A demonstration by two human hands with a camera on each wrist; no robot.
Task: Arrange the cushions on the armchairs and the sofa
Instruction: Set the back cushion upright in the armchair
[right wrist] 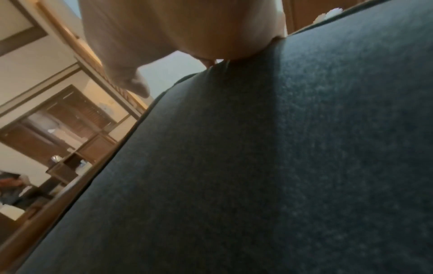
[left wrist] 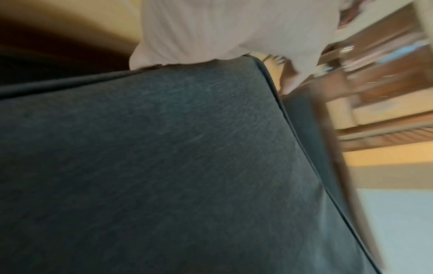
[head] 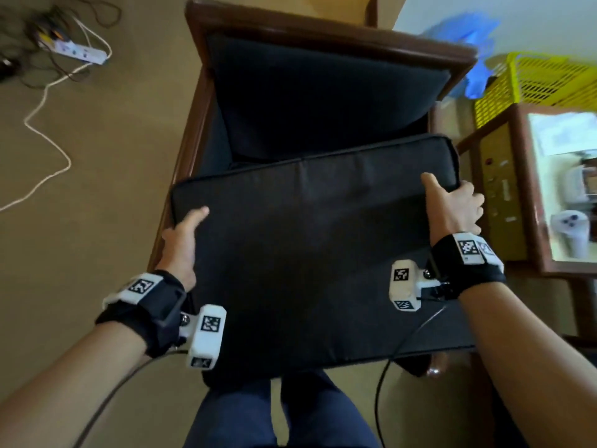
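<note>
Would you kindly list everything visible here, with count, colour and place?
seat cushion: one, dark, held over the front of the armchair, tilted.
back cushion: one, dark, leaning against the chair back.
armchair: one, brown wooden frame, centre.
power strip: one, white, on the floor far left, with cables.
white cable: one, winding over the tan floor.
basket: one, yellow, upper right.
blue bag: one, blurred, beside the basket.
side table: one, brown wood with a glass top, right.
left hand: grips the cushion's left edge, thumb on top.
right hand: grips the right edge near the far corner.
wrist cameras: two, white, on black straps.
legs: dark blue trousers, bottom centre.
</note>
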